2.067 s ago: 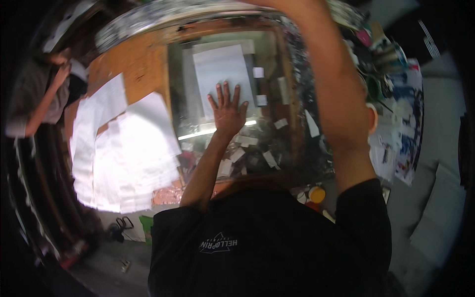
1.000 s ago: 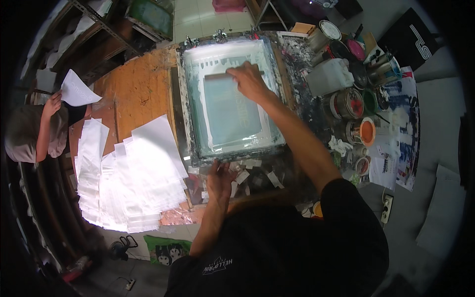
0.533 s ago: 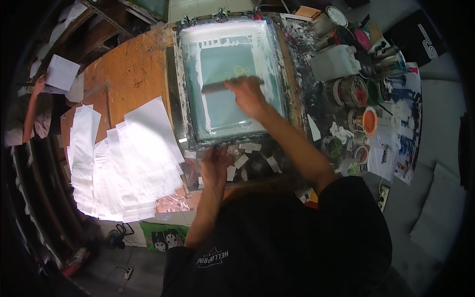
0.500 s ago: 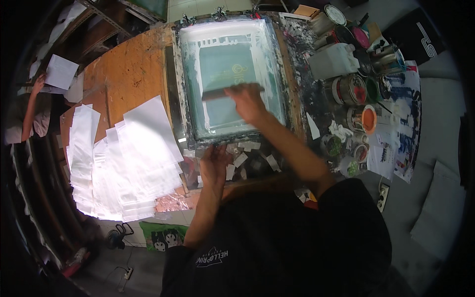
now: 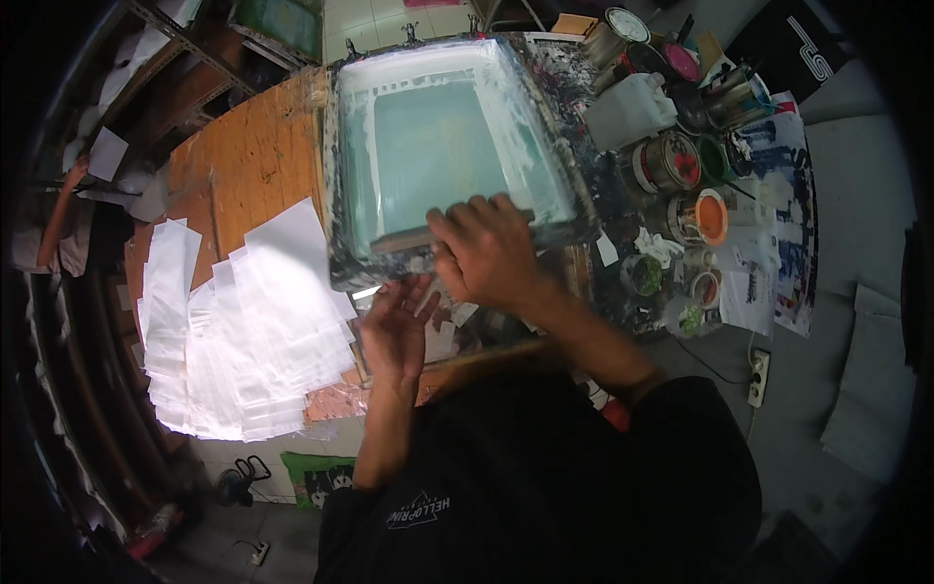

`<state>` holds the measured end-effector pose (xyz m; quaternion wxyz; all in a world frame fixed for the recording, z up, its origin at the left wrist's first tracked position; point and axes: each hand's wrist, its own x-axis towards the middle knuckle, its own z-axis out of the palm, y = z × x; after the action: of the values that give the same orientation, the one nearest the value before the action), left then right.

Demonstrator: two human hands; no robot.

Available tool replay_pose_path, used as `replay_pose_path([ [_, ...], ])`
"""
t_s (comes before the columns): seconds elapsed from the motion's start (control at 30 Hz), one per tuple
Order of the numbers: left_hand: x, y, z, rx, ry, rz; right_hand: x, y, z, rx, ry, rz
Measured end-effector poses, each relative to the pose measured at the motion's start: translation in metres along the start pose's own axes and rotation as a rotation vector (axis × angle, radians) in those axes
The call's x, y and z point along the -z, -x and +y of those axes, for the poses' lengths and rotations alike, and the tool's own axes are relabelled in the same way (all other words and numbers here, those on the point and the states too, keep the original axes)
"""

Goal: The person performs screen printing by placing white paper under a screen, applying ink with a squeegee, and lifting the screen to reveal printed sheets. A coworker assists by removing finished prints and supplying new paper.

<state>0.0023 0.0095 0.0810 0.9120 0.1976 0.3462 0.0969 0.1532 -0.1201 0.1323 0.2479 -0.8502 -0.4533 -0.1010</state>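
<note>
A screen printing frame (image 5: 342, 175) with pale green mesh and white ink along its inner borders lies tilted in front of me, its near edge raised. My right hand (image 5: 486, 248) is closed over a squeegee (image 5: 404, 238), whose long bar rests across the near end of the mesh. Below the near edge, my left hand (image 5: 394, 326) is turned palm up, with its fingers at the underside of the frame, supporting it. The fingertips are partly hidden there. White paper sheets (image 5: 263, 331) lie fanned in an overlapping heap left of the frame.
Paint cans (image 5: 671, 161), an open orange ink pot (image 5: 712, 216) and a whitish jug (image 5: 630, 112) crowd the right side. Clamps (image 5: 411, 34) hold the far edge. At far left, another person's hand (image 5: 78, 170) holds a white sheet (image 5: 108, 154). A rack stands behind.
My right hand has pulled the squeegee toward me, to the near end of the mesh. The near edge of the frame has risen, with my left hand still under it.
</note>
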Motion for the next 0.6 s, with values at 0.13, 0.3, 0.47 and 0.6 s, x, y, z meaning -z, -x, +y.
replay_pose_path([
  [0.13,-0.061,-0.021,0.044,-0.242,-0.096,-0.328,0.047,-0.079,0.022,0.136,0.112,0.207],
  [0.3,-0.074,-0.183,0.074,-0.676,-0.679,0.007,0.093,-0.178,0.036,0.114,0.078,0.185],
  [0.47,-0.025,-0.306,0.040,-1.470,-1.975,0.124,0.124,-0.217,0.046,-0.023,0.036,-0.096],
  [0.6,-0.024,-0.305,0.030,-1.360,-1.531,-0.137,0.156,-0.242,0.030,-0.166,-0.098,-0.336],
])
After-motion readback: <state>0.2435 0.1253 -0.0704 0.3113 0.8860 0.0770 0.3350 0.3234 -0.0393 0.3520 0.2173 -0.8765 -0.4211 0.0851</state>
